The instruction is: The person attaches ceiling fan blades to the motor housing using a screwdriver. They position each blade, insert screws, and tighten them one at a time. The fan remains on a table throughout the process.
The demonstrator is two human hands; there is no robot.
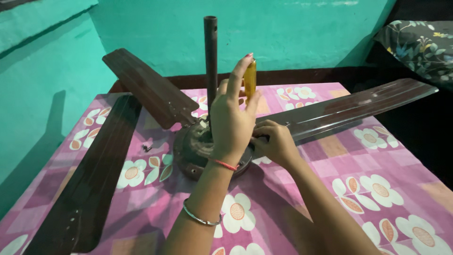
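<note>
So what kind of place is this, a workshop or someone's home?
Probably a room in a home: a ceiling fan lies dismantled on a floral pink cloth, beside painted turquoise walls and a flowered pillow, not a workbench.

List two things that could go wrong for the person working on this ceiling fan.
The screwdriver, steadied only by the left hand, might slip toward the right hand pressing the blade. The loose screws on the patterned cloth could roll off or get lost.
</note>
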